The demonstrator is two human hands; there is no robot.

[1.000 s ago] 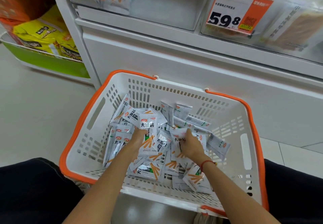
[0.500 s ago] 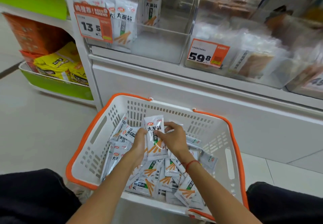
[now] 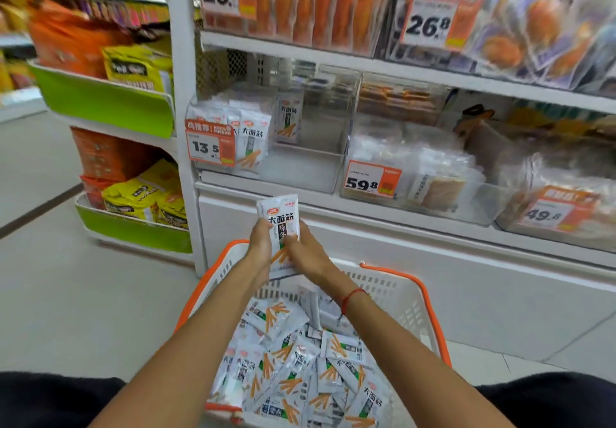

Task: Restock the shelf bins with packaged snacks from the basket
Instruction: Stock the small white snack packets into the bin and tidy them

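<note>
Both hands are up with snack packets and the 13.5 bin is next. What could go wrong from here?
1. The packets are held only by their lower part between the left hand and right hand; one may slip back into the basket.
2. The clear bin adjoins the 59.8 bin, so stock could get misplaced.
3. Standing packets beside the 13.5 tag might topple if bumped.

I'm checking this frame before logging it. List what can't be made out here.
- Head view: how many snack packets are held; the left hand and right hand cover the lower part of the stack.
- Basket: near rim cut off by the bottom edge; the forearms hide part of the contents.
- Small print on the 59.8 price tag: too small.
- Goods in the right-hand bins: motion-blurred.
</note>
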